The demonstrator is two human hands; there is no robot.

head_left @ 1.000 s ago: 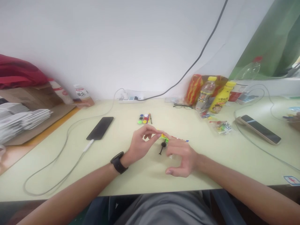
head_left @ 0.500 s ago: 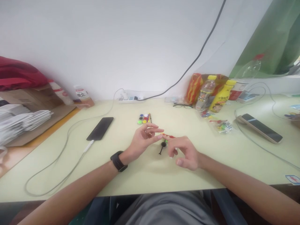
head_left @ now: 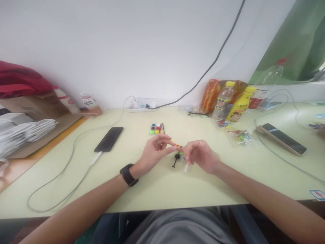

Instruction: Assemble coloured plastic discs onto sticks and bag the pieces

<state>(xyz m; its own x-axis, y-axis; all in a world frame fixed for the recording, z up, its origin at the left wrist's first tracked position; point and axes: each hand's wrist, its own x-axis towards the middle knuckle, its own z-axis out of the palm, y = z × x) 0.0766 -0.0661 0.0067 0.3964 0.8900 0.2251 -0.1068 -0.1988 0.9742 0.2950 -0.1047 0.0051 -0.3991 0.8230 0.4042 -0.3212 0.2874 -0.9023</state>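
Between the fingertips of my left hand (head_left: 155,149), thumb and index pinched, is one end of a thin red plastic piece (head_left: 180,146). Its other end runs to the curled fingers of my right hand (head_left: 203,157), which are closed around it and hide most of it. Just below lies a black plastic piece (head_left: 177,157) with a round head and a thin stem. A white stemmed piece (head_left: 186,168) shows under my right fingers, beside bits of green and blue. Farther back is a group of coloured round pieces (head_left: 155,128) with thin sticks next to them.
A phone (head_left: 108,139) on a charging cable lies at left, another phone (head_left: 283,139) at right. Bottles (head_left: 237,105), eyeglasses (head_left: 198,114) and a clear bag of small parts (head_left: 241,137) sit back right. White stacked items (head_left: 30,128) are far left.
My right hand has turned and its fingers have curled closed near the red piece, uncovering the white piece beneath. My left hand has stayed almost still.
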